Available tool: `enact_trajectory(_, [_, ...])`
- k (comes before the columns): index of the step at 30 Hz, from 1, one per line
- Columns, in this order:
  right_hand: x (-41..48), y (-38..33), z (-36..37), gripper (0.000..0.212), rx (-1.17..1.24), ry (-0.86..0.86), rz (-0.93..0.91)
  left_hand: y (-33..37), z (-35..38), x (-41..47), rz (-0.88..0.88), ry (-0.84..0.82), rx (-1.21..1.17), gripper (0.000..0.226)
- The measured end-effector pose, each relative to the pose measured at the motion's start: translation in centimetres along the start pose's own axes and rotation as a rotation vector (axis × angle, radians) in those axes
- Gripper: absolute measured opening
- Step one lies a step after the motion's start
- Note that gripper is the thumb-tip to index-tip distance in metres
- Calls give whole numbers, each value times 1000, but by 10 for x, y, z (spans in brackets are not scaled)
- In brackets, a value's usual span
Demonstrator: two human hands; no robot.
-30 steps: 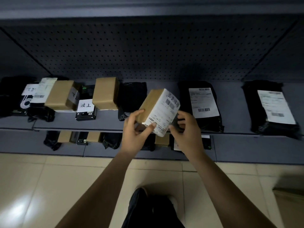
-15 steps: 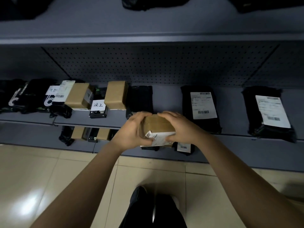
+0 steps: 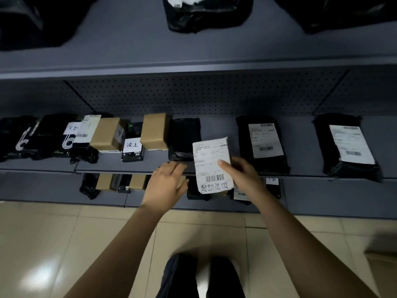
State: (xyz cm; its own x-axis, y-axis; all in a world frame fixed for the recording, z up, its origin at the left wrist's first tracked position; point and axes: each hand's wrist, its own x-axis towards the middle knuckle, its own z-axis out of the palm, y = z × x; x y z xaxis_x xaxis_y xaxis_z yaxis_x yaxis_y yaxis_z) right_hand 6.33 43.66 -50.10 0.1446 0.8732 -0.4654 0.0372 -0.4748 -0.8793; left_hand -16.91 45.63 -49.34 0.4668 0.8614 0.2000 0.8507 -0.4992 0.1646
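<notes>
The left hand [image 3: 166,186] had released the labelled parcel [image 3: 211,160] and hung open beside it. The right hand [image 3: 245,177] alone gripped the parcel, label toward the camera, at the shelf [image 3: 217,127] front edge, between the black bag [image 3: 184,136] and the black mailer [image 3: 263,143]. Placement was judged imminent.

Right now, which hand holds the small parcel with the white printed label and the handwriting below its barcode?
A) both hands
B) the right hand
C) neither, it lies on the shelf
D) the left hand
B: the right hand grips the small parcel with the white printed label, its thumb laid across the label, while the left hand is spread open beside it and holds nothing.
</notes>
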Motion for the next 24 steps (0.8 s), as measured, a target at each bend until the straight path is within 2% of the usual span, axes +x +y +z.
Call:
enact_trajectory(5, [-16,-4,14,45,176,61,10,-13,-9,-6,75,-27,7,33])
enact_trajectory(8, [-29,-9,26,66,237,106,-6,-25,-19,-6,144,-25,-7,25])
enact_trajectory(10, [-40,-13,35,80,266,146,-4,-33,-28,-5,190,-49,-23,28])
enact_trajectory(14, [-63,-16,54,60,358,296,12,-50,-45,0,292,-68,-62,33])
enact_trajectory(17, [-81,-15,64,57,353,393,3,-59,-52,4,368,-74,-99,31])
enact_trajectory(20, [-102,-15,69,46,368,462,2,-55,-60,9,448,-73,-113,37])
enact_trajectory(24, [-130,-11,62,53,406,550,-18,-34,-66,17,546,-46,-125,37])
